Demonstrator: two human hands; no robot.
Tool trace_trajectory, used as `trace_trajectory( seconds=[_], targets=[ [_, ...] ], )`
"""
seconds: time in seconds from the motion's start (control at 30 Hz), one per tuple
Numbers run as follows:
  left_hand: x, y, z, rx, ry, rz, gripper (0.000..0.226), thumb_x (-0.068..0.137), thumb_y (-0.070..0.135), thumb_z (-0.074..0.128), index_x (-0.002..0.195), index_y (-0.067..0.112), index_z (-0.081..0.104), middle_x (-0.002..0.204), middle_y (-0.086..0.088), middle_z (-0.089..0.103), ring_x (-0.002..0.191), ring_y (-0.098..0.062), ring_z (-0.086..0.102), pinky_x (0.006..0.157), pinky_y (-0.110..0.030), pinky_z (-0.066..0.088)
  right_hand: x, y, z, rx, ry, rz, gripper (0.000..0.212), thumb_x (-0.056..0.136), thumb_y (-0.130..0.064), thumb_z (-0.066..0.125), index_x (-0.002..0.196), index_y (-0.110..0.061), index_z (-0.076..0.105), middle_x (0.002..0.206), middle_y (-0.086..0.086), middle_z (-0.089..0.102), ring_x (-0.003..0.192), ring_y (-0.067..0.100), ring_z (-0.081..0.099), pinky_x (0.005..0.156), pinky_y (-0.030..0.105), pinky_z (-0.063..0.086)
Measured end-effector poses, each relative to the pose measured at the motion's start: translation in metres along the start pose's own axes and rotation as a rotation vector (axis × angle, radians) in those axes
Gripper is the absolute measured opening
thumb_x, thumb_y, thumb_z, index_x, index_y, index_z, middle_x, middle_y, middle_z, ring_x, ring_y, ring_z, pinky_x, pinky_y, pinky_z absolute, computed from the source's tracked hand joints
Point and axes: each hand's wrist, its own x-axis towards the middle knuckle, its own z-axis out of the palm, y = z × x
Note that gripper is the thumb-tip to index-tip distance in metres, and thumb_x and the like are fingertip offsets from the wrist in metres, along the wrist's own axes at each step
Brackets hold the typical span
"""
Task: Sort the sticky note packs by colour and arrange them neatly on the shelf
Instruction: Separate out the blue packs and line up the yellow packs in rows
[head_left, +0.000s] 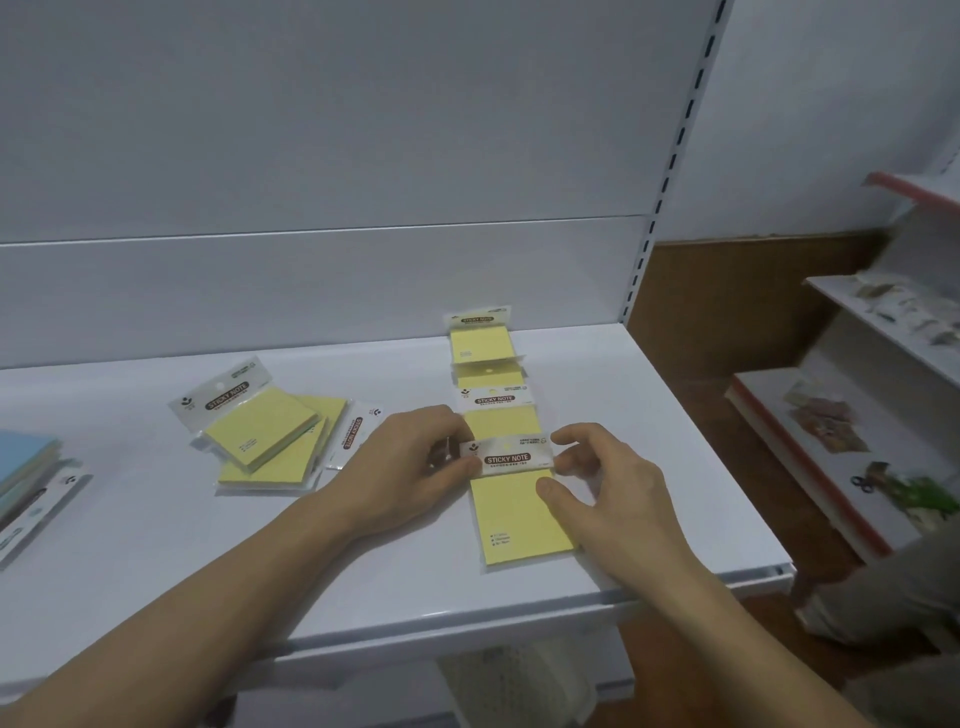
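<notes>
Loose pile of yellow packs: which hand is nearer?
Left. The left hand is just right of the loose pile, holding the header of the front pack; the right hand is farther right, at that header's other end.

Dim, even light is cast; faint shadows are thrown under the left hand (410, 462) and right hand (608, 499). Right of them, the side shelves (831, 457) are blurred.
</notes>
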Motion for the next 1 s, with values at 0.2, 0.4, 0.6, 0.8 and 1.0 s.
trace_trajectory(
  seconds=[0.2, 0.4, 0.6, 0.8, 1.0],
  targets=[
    [0.001, 0.000, 0.002, 0.031, -0.003, -0.021, 0.015, 0.092, 0.034, 0.064, 0.088, 0.020, 0.062, 0.078, 0.009, 0.059, 0.073, -0.008, 0.052, 0.061, -0.014, 0.035, 0.006, 0.000, 0.002, -0.054, -0.056, -0.004, 0.041, 0.090, -0.039, 0.071, 0.123, -0.040, 0.046, 0.112, -0.014, 0.060, 0.107, 0.009, 0.057, 0.071, 0.007, 0.043],
    [-0.001, 0.001, 0.004, 0.045, 0.051, -0.073, 0.016, 0.092, 0.040, 0.058, 0.094, 0.024, 0.062, 0.080, 0.011, 0.061, 0.075, -0.010, 0.056, 0.062, -0.015, 0.039, 0.010, 0.001, -0.003, -0.063, -0.085, -0.006, 0.046, 0.090, -0.043, 0.071, 0.126, -0.041, 0.043, 0.112, -0.016, 0.060, 0.104, 0.010, 0.059, 0.076, 0.015, 0.053],
    [-0.003, -0.005, -0.007, 0.057, 0.110, -0.090, 0.020, 0.096, 0.038, 0.051, 0.102, 0.023, 0.063, 0.088, 0.012, 0.063, 0.078, -0.010, 0.058, 0.066, -0.027, 0.045, 0.022, -0.007, -0.012, -0.032, -0.081, -0.006, 0.037, 0.096, -0.040, 0.063, 0.129, -0.033, 0.049, 0.113, -0.009, 0.063, 0.094, 0.007, 0.060, 0.064, 0.012, 0.042],
    [-0.015, -0.024, -0.048, 0.247, 0.095, -0.138, 0.039, 0.093, 0.045, 0.038, 0.111, 0.022, 0.064, 0.104, 0.011, 0.063, 0.092, -0.010, 0.055, 0.080, -0.034, 0.049, 0.047, -0.030, -0.006, -0.220, -0.118, -0.098, 0.036, 0.103, -0.036, 0.048, 0.139, -0.027, 0.049, 0.130, -0.004, 0.057, 0.117, 0.014, 0.051, 0.092, 0.030, 0.043],
    [-0.058, -0.067, -0.112, 0.341, 0.119, -0.205, 0.045, 0.094, 0.045, 0.034, 0.114, 0.021, 0.066, 0.112, 0.009, 0.064, 0.105, -0.017, 0.055, 0.088, -0.036, 0.046, 0.062, -0.077, 0.033, -0.360, -0.182, -0.202, 0.038, 0.104, -0.030, 0.041, 0.141, -0.025, 0.050, 0.139, -0.003, 0.054, 0.130, 0.021, 0.047, 0.105, 0.041, 0.042]
  ],
)
